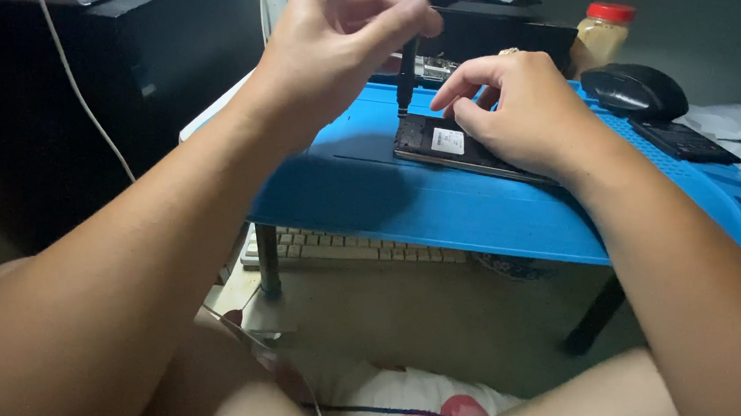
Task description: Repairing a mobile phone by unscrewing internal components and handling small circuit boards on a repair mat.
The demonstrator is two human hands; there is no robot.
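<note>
An opened phone (pixel 444 144) with its dark insides showing lies flat on a blue work mat (pixel 406 197) that covers a small low table. My left hand (pixel 334 40) pinches the top of a thin dark screwdriver (pixel 407 72), held upright with its tip on the phone's upper left corner. My right hand (pixel 525 110) rests over the right half of the phone, fingers spread and pressing it down. The right part of the phone is hidden under that hand.
A black mouse (pixel 635 89) and a dark flat device (pixel 684 141) sit on the mat's right side. A jar with a red lid (pixel 604 31) stands behind. A pale keyboard (pixel 350 248) lies under the table. A white cable (pixel 67 65) hangs at left.
</note>
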